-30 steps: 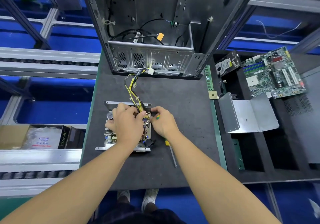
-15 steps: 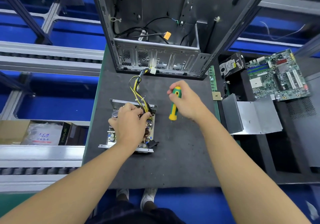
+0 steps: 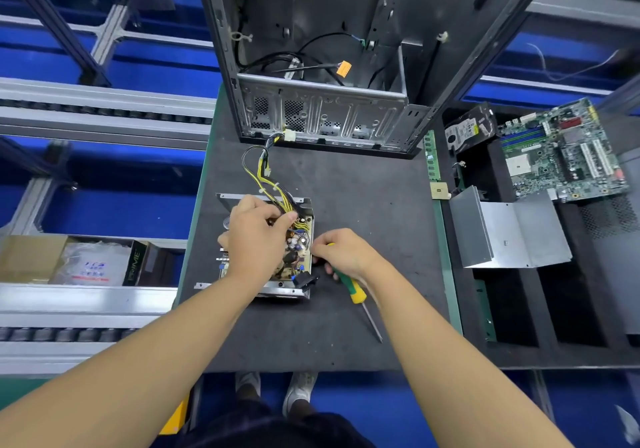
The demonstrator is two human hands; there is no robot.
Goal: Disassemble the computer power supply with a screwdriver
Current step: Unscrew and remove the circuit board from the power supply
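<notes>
The opened power supply point(image 3: 302, 239) lies on the dark mat point(image 3: 367, 205), its circuit board exposed inside a metal tray. A yellow and black wire bundle point(image 3: 261, 167) runs from it toward the computer case. My left hand point(image 3: 254, 239) lies over the supply with fingers curled down around it, the thumb by the wires. My right hand point(image 3: 346, 255) sits at the supply's right edge and grips the green and yellow screwdriver point(image 3: 353, 290). The screwdriver's metal shaft points back toward me, away from the supply.
An empty computer case point(image 3: 322, 118) stands open at the mat's far edge. To the right, a black tray holds a bent metal cover point(image 3: 512, 233), a motherboard point(image 3: 561, 156), a hard drive point(image 3: 467, 129) and a RAM stick point(image 3: 431, 156). A cardboard box point(image 3: 31, 257) sits left on the conveyor.
My right hand, which had lifted the screwdriver up above the mat half a second ago, has come back down to the supply's right edge. My left hand stayed on the supply.
</notes>
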